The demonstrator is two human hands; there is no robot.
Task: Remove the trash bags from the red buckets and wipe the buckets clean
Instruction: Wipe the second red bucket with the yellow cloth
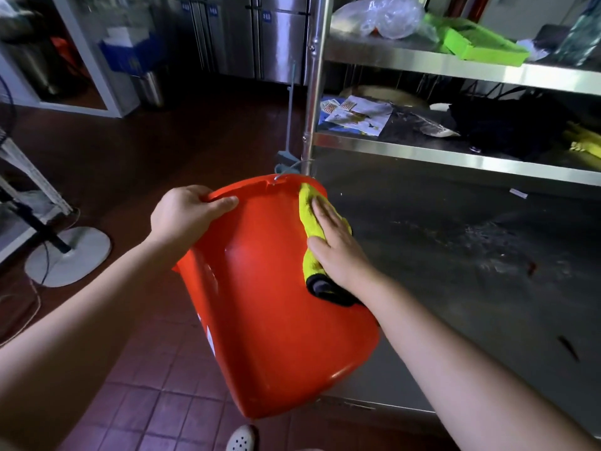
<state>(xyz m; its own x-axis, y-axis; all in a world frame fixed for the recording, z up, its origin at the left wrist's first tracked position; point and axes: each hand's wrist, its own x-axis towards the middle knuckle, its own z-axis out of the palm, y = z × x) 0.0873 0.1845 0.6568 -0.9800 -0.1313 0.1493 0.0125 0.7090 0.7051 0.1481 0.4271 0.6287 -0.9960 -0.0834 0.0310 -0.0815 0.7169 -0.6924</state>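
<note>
Bucket [273, 307]: red, tipped, rim toward 12 o'clock
Left hand [185, 216]: fingers curled over the rim at 10 o'clock
Right hand [335, 245]: flat, pressing yellow cloth [307, 206] on its side

left hand [187, 216] fingers curled gripping, right hand [338, 245] flat, pressing
</note>
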